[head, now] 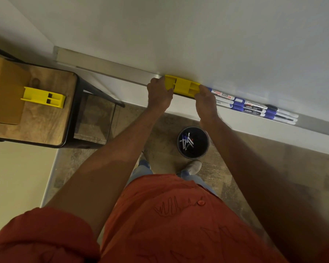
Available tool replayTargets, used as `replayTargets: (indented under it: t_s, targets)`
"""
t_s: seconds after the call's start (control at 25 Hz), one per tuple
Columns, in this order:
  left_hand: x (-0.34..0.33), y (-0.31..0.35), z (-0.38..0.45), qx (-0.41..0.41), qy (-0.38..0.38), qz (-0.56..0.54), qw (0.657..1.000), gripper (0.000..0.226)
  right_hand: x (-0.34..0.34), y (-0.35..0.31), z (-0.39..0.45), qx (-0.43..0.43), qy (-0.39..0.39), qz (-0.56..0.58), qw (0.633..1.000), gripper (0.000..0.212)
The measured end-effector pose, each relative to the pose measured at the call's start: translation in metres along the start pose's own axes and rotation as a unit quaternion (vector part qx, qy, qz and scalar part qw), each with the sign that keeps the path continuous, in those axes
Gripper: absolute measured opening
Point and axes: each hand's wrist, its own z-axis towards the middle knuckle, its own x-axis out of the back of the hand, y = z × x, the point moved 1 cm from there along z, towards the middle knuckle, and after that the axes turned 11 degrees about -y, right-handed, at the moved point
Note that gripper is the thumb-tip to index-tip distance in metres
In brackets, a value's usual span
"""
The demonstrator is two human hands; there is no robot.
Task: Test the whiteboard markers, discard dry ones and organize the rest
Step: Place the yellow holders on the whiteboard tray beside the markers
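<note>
A yellow marker holder (182, 86) sits on the whiteboard's metal tray (122, 73), against the whiteboard (198, 35). My left hand (160, 93) grips its left end and my right hand (205, 103) grips its right end. Right of the holder, several whiteboard markers (254, 109) with blue and black caps lie in rows along the tray. On the floor below, a dark round bin (193, 142) holds several discarded markers.
A second yellow holder (43, 96) rests on a wooden stool (51, 118) at the left, beside a cardboard box (4, 92). My feet stand on the wood-pattern floor (273, 168) just behind the bin. The wall corner is at far left.
</note>
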Motion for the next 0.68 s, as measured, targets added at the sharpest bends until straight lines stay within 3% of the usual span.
replayTargets:
  t_s: [0.24, 0.4, 0.52, 0.68]
  targets:
    - [0.007, -0.005, -0.002, -0.038, -0.016, -0.001, 0.999, 0.024, -0.002, 0.006, 0.002, 0.022, 0.023, -0.025, 0.999, 0.044]
    - [0.018, -0.011, -0.011, -0.061, -0.034, -0.081, 0.994, 0.022, -0.014, 0.005, -0.004, 0.042, 0.082, -0.038, 0.995, 0.051]
    - [0.035, -0.023, -0.028, -0.092, 0.012, -0.136, 0.986, 0.039, -0.04, 0.002, -0.008, 0.1, 0.09, -0.057, 0.989, 0.049]
    - [0.064, -0.069, -0.044, -0.062, 0.074, -0.149, 0.984, 0.039, -0.096, -0.013, -0.012, 0.14, 0.036, -0.076, 0.987, 0.049]
